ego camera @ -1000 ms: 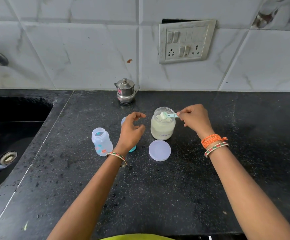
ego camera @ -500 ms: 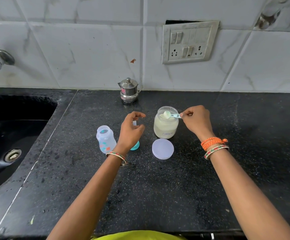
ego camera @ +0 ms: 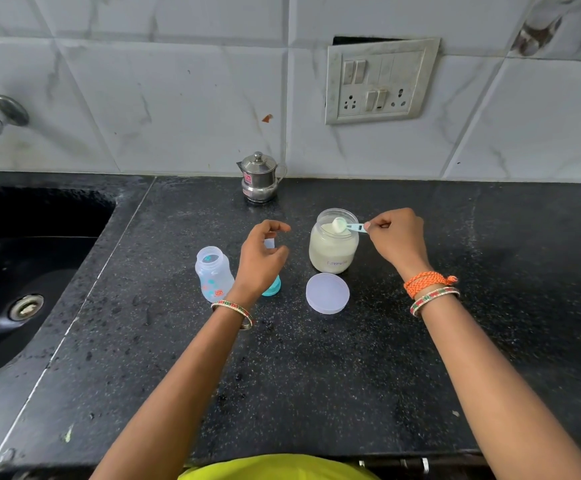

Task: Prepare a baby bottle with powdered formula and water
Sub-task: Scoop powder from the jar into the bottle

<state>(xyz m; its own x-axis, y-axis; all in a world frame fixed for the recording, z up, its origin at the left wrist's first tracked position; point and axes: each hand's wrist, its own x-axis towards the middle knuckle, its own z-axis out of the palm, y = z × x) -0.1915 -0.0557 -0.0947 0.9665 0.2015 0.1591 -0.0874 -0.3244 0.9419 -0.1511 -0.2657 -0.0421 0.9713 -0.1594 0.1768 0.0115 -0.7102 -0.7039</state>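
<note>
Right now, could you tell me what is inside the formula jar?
The formula jar holds pale powder, roughly three-quarters full; the heaped scoop sits at its open mouth. Anything buried underneath is hidden.

We see bare forearms, a beaded bangle [ego camera: 233,311] on our left wrist, orange thread [ego camera: 427,282] plus a bangle [ego camera: 434,299] on our right, yellow-green top [ego camera: 275,467].

Under both hands lies a black speckled stone countertop [ego camera: 317,393] with a dull sheen; beyond them the wall tiles [ego camera: 178,98] are glossy marble-patterned white, and a polished metal pot [ego camera: 260,178] stands there. Left of the left hand [ego camera: 261,261] is a translucent, smooth plastic baby bottle [ego camera: 213,275]; between the hands are a clear plastic formula jar [ego camera: 332,251] and a matt translucent plastic lid [ego camera: 327,293]. The right hand [ego camera: 398,240] pinches a pale blue plastic scoop [ego camera: 346,226] of matt powder
</note>
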